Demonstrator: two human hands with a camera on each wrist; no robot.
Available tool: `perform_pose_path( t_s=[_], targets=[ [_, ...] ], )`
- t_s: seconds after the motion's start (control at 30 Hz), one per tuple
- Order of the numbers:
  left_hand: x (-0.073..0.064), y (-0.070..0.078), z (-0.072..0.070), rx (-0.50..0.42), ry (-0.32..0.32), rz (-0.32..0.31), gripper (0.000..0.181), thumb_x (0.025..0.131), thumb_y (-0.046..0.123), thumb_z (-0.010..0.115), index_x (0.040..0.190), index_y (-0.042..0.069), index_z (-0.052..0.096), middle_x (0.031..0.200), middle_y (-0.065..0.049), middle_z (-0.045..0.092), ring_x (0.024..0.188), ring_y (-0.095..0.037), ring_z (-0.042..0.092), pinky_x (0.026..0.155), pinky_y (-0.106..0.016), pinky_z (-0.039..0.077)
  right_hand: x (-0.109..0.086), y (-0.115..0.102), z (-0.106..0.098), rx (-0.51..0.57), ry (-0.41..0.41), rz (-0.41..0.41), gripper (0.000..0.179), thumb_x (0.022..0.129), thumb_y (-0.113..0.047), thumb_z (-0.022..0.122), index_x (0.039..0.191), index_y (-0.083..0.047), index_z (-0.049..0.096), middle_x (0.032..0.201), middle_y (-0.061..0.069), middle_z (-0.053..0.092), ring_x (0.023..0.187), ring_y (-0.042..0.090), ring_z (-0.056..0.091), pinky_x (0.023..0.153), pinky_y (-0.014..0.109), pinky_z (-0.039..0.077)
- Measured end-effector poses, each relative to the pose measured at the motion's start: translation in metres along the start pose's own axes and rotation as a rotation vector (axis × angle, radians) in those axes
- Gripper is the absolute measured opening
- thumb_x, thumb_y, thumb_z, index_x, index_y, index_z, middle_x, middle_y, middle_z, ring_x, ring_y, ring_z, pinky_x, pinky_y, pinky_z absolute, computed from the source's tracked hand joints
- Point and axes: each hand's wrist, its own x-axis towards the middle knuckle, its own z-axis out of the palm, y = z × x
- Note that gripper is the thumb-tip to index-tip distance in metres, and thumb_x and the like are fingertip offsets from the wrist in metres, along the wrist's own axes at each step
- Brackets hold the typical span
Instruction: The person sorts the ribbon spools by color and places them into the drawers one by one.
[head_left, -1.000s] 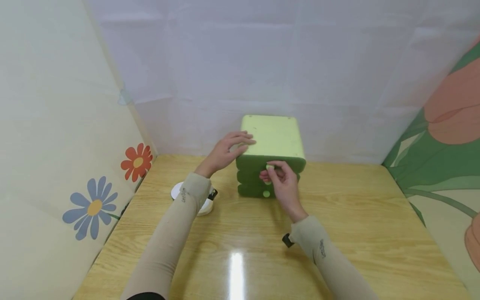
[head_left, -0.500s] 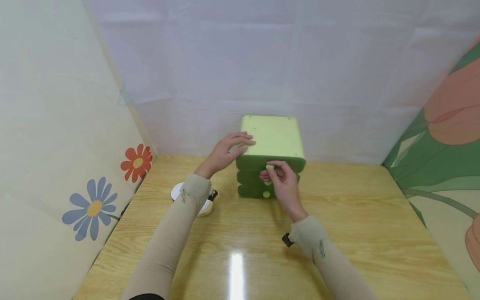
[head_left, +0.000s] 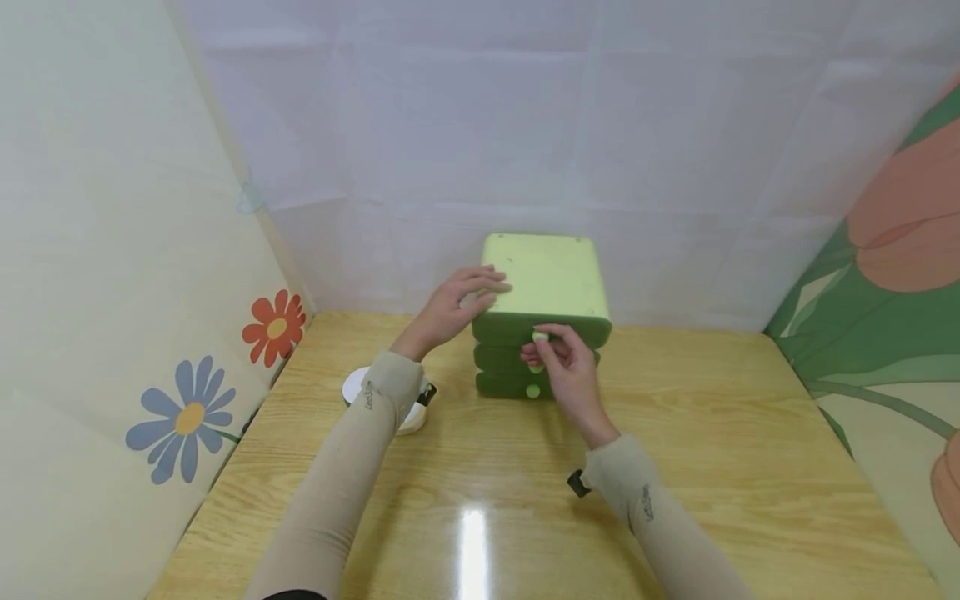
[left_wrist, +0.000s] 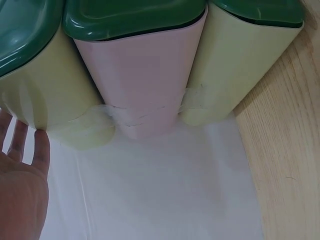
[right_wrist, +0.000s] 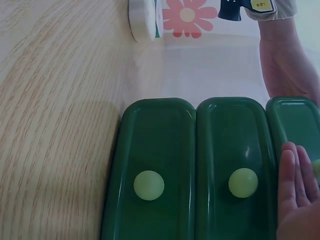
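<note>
A green drawer cabinet is standing at twelve o'clock on the tabletop. The right hand is pinching its top knob, grip nearly closed; the left hand, outstretched, is resting on its nine-o'clock top edge.

I wear beige sleeves above my bare left hand and right hand, small dark lettering near the cuffs. Each wrist carries a black block, the left with a yellow label.
</note>
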Motion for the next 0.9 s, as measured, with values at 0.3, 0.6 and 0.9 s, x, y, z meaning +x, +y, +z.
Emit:
perform_pose_path(
  t_s=[0.3, 0.6, 0.9],
  targets=[
    [-0.001, -0.001, 0.0, 0.002, -0.005, 0.011, 0.036, 0.108, 0.036, 0.052, 0.139, 0.023, 0.066, 0.155, 0.003, 0.055, 0.153, -0.017, 0.035, 0.127, -0.053, 0.024, -0.005, -0.005, -0.008, -0.05, -0.072, 0.015, 0.032, 0.103, -0.002, 0.059, 0.135, 0.001, 0.059, 0.111, 0.031, 0.071, 0.094, 0.024, 0.075, 0.086, 0.034, 0.063],
    [-0.004, -0.002, 0.0, 0.033, -0.013, 0.02, 0.046, 0.104, 0.051, 0.055, 0.142, 0.028, 0.064, 0.157, 0.006, 0.051, 0.154, -0.015, 0.032, 0.127, -0.056, 0.024, -0.012, -0.008, -0.026, -0.251, -0.168, -0.037, 0.042, 0.103, -0.009, 0.063, 0.145, -0.013, 0.059, 0.12, 0.022, 0.07, 0.11, 0.039, 0.07, 0.099, 0.033, 0.058],
    [-0.003, -0.002, 0.001, 0.032, -0.005, 0.017, 0.047, 0.102, 0.053, 0.058, 0.141, 0.029, 0.065, 0.156, 0.007, 0.052, 0.153, -0.013, 0.033, 0.126, -0.054, 0.025, -0.021, -0.007, -0.045, -0.252, -0.184, -0.006, 0.042, 0.101, -0.006, 0.065, 0.142, -0.006, 0.058, 0.131, 0.019, 0.064, 0.119, 0.035, 0.063, 0.101, 0.025, 0.054]
  ],
)
